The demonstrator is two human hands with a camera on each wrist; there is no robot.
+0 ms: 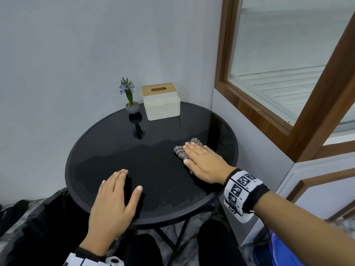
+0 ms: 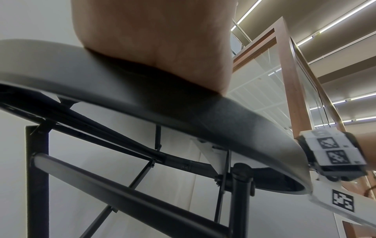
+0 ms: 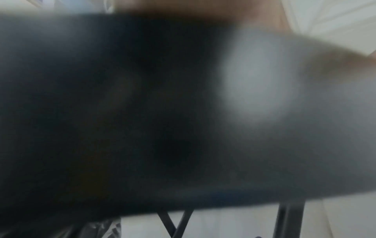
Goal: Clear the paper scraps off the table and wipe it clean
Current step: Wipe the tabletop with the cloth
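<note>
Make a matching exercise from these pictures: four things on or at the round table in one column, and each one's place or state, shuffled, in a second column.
Column 1
1. cleaning cloth
2. tissue box
3. potted hyacinth
4. left hand

Column 2
A. at the back of the table, left of the box
B. flat on the near edge of the tabletop, holding nothing
C. pressed under the right hand
D. at the back, with a wooden slotted lid

Pairs: 1-C, 2-D, 3-A, 4-B
</note>
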